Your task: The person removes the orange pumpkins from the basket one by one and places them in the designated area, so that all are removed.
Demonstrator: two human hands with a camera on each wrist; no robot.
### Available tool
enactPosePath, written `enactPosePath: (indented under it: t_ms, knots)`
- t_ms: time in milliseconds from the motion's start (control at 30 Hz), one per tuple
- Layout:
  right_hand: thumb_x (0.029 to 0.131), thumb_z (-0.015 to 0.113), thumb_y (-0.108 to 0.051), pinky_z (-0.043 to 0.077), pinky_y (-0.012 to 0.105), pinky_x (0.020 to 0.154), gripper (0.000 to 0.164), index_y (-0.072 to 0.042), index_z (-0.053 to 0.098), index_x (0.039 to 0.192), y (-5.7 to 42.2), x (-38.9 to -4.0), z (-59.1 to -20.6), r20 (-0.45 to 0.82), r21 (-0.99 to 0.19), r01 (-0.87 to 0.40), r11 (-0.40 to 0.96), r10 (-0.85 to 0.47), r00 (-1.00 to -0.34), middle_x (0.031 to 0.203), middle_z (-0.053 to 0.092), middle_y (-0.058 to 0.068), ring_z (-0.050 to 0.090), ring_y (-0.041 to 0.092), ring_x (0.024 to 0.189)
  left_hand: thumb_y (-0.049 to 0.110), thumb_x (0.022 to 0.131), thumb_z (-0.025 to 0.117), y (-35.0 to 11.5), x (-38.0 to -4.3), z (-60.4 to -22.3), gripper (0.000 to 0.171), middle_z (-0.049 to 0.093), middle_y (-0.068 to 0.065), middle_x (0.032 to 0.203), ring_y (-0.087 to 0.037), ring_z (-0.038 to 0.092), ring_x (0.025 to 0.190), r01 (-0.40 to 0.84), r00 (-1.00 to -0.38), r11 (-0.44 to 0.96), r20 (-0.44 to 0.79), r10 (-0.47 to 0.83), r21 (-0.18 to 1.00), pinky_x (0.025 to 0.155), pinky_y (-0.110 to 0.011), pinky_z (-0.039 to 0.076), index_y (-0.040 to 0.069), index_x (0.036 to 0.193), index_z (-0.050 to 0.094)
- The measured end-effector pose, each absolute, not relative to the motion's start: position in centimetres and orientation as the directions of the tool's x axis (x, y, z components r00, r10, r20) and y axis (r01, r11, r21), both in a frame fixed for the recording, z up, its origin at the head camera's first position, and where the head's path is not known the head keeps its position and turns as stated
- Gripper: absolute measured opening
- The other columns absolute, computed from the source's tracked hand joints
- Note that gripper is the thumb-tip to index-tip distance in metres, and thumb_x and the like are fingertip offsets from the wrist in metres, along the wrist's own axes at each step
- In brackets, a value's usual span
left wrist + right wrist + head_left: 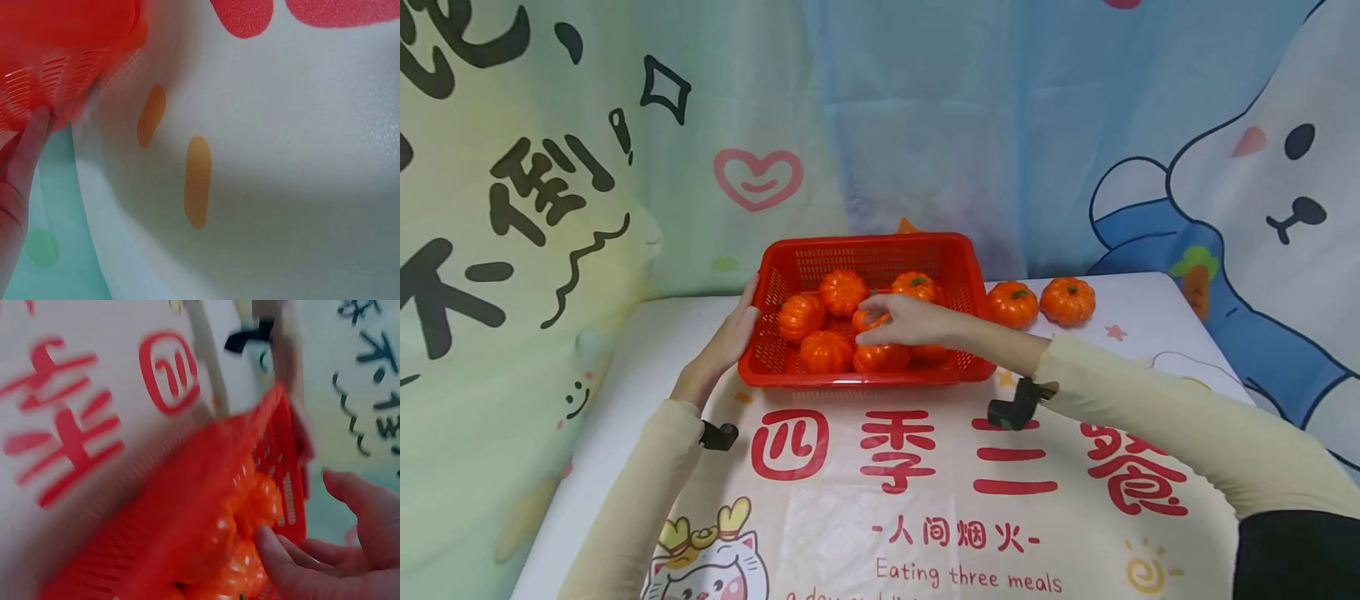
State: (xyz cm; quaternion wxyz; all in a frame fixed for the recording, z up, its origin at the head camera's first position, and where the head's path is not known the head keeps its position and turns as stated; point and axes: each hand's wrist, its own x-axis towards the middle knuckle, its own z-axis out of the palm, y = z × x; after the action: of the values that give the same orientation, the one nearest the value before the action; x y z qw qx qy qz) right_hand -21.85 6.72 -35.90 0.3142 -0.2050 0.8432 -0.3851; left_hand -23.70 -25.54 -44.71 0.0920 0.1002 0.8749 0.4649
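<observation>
Right hand [904, 320] over red slotted plastic basket [865, 380], fingers apart in right wrist view; left hand [727, 340], fingers straight against basket side in left wrist view. Glossy ribbed pumpkins [843, 292] inside; only head view shows two on table [662, 337].

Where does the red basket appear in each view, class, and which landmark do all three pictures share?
Head view: the red basket sits near the middle.
Left wrist view: the red basket fills the top left corner, cut off by the frame.
Right wrist view: the red basket slants from lower left to right of centre.
Shared landmark: the person's left hand, its fingers against the basket's side.
</observation>
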Motion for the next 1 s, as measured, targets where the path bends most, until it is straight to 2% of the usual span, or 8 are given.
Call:
enactPosePath:
  t_ms: [200,267,367,500,667,767,900,1000]
  knots:
    - [0.093,0.063,-0.030,0.050,0.037,0.096,0.070,-0.003,0.032,0.150,2.1,-26.3,-37.0,-0.383,-0.758,-0.133,0.639,-0.601,-0.702,0.150,0.040,0.018,0.058,0.028,0.118,0.023,0.101,0.019,-25.5,-23.9,-44.8,0.062,0.013,-0.010,0.163,-0.038,0.042,0.129,0.098,-0.962,0.559,-0.066,0.266,0.823,0.114,-0.057,0.026,0.030,0.156,-0.008]
    - [0.094,0.062,-0.029,0.051,0.038,0.094,0.069,-0.003,0.031,0.150,0.5,-27.3,-37.3,-0.381,-0.749,-0.142,0.647,-0.596,-0.707,0.152,0.038,0.017,0.061,0.029,0.108,0.023,0.101,0.018,-25.5,-24.1,-44.8,0.062,0.014,-0.012,0.163,-0.038,0.044,0.127,0.096,-0.962,0.565,-0.070,0.265,0.820,0.114,-0.057,0.026,0.030,0.156,-0.008]
    - [0.093,0.062,-0.028,0.052,0.039,0.093,0.069,-0.006,0.031,0.151,-1.7,-28.3,-37.7,-0.382,-0.734,-0.144,0.664,-0.578,-0.722,0.154,0.036,0.014,0.060,0.029,0.103,0.024,0.100,0.019,-25.6,-24.1,-44.7,0.062,0.014,-0.013,0.163,-0.039,0.044,0.127,0.087,-0.963,0.566,-0.077,0.260,0.819,0.114,-0.057,0.025,0.030,0.156,-0.008]
    - [0.093,0.063,-0.029,0.052,0.038,0.094,0.069,-0.010,0.033,0.151,-4.0,-28.6,-38.1,-0.417,-0.699,-0.127,0.704,-0.546,-0.727,0.156,0.035,0.009,0.054,0.025,0.122,0.024,0.101,0.019,-25.7,-24.0,-44.7,0.062,0.016,-0.015,0.162,-0.039,0.045,0.127,0.076,-0.963,0.568,-0.087,0.255,0.819,0.114,-0.056,0.026,0.031,0.156,-0.008]
    - [0.093,0.061,-0.032,0.051,0.036,0.095,0.068,-0.012,0.033,0.152,-5.9,-28.7,-38.2,-0.471,-0.574,-0.190,0.796,-0.511,-0.719,0.156,0.035,0.005,0.047,0.024,0.131,0.021,0.101,0.018,-25.8,-24.1,-44.6,0.062,0.018,-0.014,0.161,-0.038,0.049,0.121,0.064,-0.959,0.555,-0.102,0.264,0.830,0.112,-0.056,0.029,0.030,0.156,-0.009]
    - [0.093,0.061,-0.034,0.044,0.035,0.105,0.068,-0.011,0.033,0.151,-6.6,-28.6,-38.2,-0.465,-0.496,-0.246,0.833,-0.494,-0.735,0.156,0.035,0.005,0.042,0.023,0.137,0.018,0.101,0.017,-25.9,-24.1,-44.6,0.062,0.019,-0.017,0.161,-0.038,0.053,0.115,0.061,-0.957,0.538,-0.104,0.272,0.841,0.109,-0.056,0.034,0.027,0.156,-0.009]
    - [0.093,0.062,-0.034,0.031,0.035,0.116,0.074,-0.008,0.027,0.153,-7.1,-28.3,-38.6,-0.462,-0.461,-0.254,0.850,-0.474,-0.750,0.156,0.035,0.007,0.034,0.023,0.143,0.018,0.101,0.018,-26.0,-24.1,-44.7,0.063,0.020,-0.019,0.160,-0.038,0.057,0.109,0.064,-0.957,0.536,-0.101,0.273,0.842,0.105,-0.055,0.039,0.027,0.156,-0.010]
    - [0.092,0.063,-0.032,0.032,0.037,0.116,0.075,-0.008,0.026,0.153,-7.2,-28.0,-38.8,-0.455,-0.462,-0.246,0.852,-0.465,-0.759,0.155,0.037,0.009,0.036,0.025,0.141,0.020,0.101,0.017,-26.0,-24.0,-44.6,0.062,0.021,-0.017,0.160,-0.037,0.057,0.109,0.071,-0.957,0.539,-0.094,0.274,0.839,0.106,-0.054,0.039,0.031,0.156,-0.009]
